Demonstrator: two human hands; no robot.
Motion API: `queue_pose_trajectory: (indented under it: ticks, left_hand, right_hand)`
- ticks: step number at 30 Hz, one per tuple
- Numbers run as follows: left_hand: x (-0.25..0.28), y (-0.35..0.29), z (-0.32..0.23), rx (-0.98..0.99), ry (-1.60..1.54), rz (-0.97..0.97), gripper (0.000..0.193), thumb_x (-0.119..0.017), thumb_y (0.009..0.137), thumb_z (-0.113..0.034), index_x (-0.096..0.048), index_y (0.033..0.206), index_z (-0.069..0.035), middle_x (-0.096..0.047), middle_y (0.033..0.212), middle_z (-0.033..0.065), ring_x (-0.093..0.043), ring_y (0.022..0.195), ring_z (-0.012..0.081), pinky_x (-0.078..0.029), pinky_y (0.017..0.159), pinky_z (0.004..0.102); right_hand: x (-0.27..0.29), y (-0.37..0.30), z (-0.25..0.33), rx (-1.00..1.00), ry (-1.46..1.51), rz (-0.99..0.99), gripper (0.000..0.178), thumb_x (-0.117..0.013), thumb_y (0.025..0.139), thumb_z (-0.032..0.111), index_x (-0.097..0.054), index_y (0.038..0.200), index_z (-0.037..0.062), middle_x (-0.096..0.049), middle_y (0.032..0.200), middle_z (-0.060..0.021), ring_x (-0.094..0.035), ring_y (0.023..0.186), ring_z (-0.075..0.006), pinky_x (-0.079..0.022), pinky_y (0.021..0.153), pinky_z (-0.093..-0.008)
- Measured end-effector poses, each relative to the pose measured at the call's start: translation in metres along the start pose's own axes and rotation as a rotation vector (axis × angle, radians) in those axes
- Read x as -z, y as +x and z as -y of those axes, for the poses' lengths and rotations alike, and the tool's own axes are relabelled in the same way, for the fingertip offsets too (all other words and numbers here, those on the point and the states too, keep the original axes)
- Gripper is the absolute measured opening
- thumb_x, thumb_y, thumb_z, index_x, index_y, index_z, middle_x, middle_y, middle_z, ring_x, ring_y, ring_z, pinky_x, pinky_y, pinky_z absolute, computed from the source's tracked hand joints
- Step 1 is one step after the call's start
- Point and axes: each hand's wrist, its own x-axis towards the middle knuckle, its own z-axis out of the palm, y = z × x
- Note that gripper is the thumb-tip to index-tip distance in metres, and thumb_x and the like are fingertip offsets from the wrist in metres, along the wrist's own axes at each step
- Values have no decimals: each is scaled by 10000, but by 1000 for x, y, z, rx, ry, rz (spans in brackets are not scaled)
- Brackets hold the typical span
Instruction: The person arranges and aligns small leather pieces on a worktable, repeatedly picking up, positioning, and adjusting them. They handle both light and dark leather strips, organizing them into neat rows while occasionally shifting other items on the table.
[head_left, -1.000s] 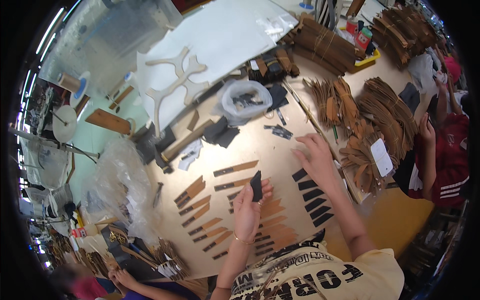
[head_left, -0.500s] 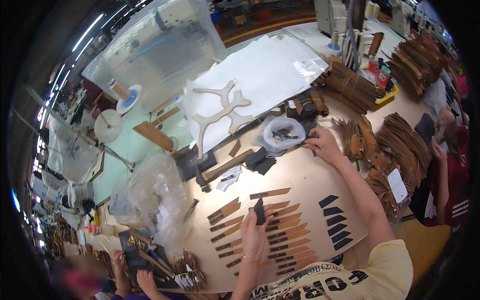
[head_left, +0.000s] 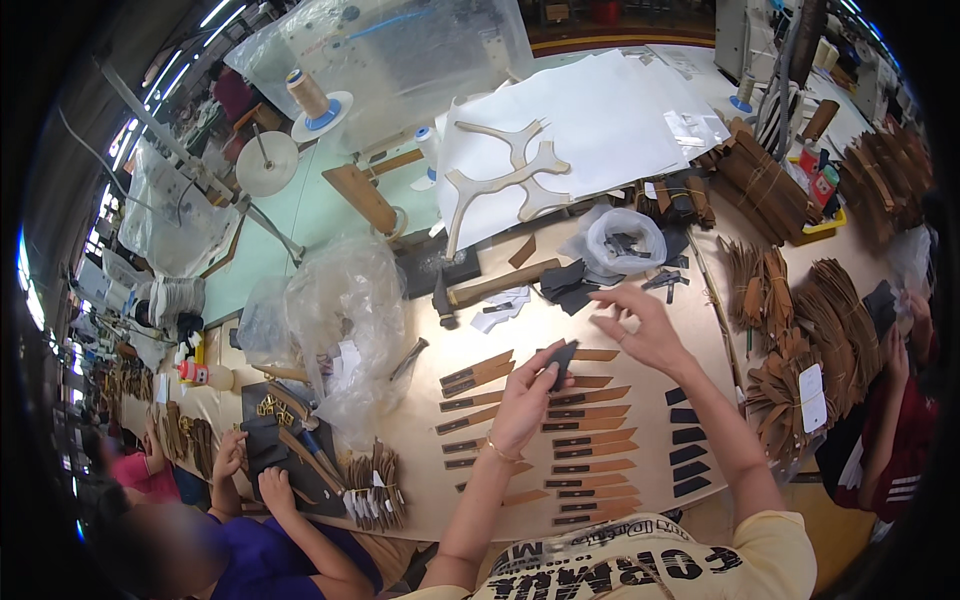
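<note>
My left hand (head_left: 522, 402) grips a small dark piece (head_left: 564, 364), perhaps a short stack, between thumb and fingers. It is over the rows of brown leather strips (head_left: 595, 440), each with a dark patch near one end. My right hand (head_left: 640, 328) is raised to the right of it, thumb and fingers apart, with nothing visible between them. Beyond that hand stands a white plastic-lined tub (head_left: 626, 240) of small black strips. More black strips (head_left: 668, 280) lie on the table beside it. Black slanted pieces (head_left: 688, 455) form a column to the right of the brown strips.
A hammer (head_left: 447, 300), dark scraps (head_left: 568, 286) and white scraps (head_left: 500, 310) lie ahead. A clear plastic bag (head_left: 345, 330) sits to the left. Bundled brown strips (head_left: 840, 310) are stacked at right. Co-workers' hands (head_left: 255, 475) work at the left; another person is at the right edge.
My right hand has drawn back from beside the tub toward my left hand, its fingers now apart. My left hand still holds the dark piece. The view has shifted.
</note>
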Motion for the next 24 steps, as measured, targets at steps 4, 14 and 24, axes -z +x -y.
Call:
queue_pose_trajectory:
  ticks: [4, 14, 24]
  left_hand:
    - [1, 12, 1, -135, 181, 1, 418, -591, 969, -27, -518, 1379, 8, -608, 1003, 39, -621, 912, 116, -549, 790, 254]
    - [-3, 86, 14, -562, 717, -288, 314, -683, 887, -87, -643, 1186, 0, -638, 1111, 156, -661, 953, 231, -557, 737, 333]
    - [19, 129, -17, -748, 1280, -137, 402, -717, 845, -152, -623, 1215, -26, -560, 1194, 193, -543, 1116, 371, -458, 941, 419]
  right_hand:
    - [-8, -1, 12, -272, 423, 375, 268, -682, 922, 133, -685, 1171, 34, -682, 1003, -39, -624, 857, -95, -509, 797, -271]
    - [-43, 26, -55, -254, 167, -102, 192, -727, 868, 110, -717, 1029, 7, -716, 840, -69, -615, 642, -113, -502, 625, -270]
    - [-47, 27, -48, -50, -443, -257, 160, -716, 845, 184, -708, 982, 102, -605, 959, -67, -586, 970, -282, -430, 825, -405]
